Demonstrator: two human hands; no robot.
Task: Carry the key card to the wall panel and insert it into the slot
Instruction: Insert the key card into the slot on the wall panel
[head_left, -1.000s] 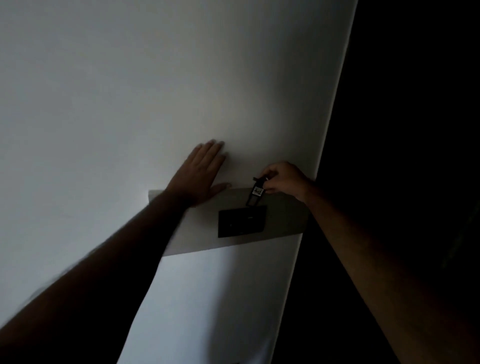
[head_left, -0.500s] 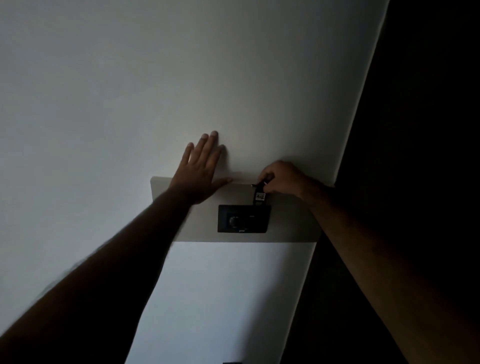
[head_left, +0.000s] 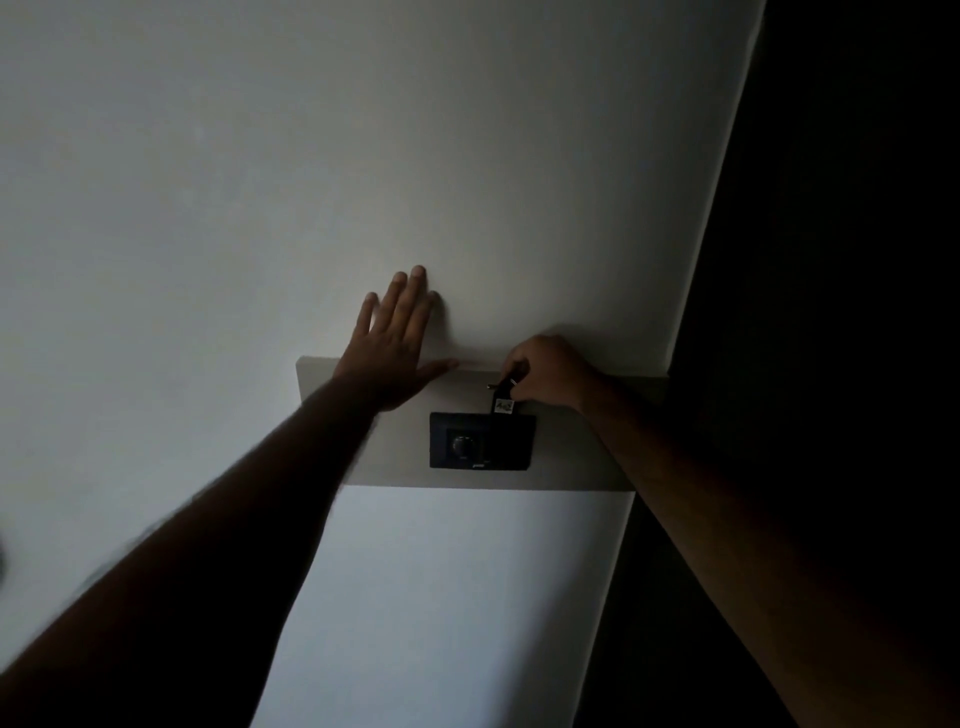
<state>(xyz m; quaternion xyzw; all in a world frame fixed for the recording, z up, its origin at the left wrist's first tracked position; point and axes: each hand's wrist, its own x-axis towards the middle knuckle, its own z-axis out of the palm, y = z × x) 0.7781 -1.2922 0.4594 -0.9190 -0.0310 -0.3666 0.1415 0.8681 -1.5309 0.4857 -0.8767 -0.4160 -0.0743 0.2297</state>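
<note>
Flanking wall panel (head_left: 482, 441): left hand (head_left: 387, 358) (flat).

1. The key card (head_left: 503, 399) is a small, dark, narrow piece with a pale printed label near its lower end and a small metal ring at its upper end. It stands nearly upright, its lower end at the top edge of the wall panel; the light is too dim to tell how far in it sits.
2. The wall panel (head_left: 482, 441) is a black rectangular plate, wider than tall, with a round knob on its left half and faint pale marking along its bottom edge. It is mounted flat on a grey band that runs across the pale wall.
3. The slot itself cannot be made out in the dark plate.
</note>
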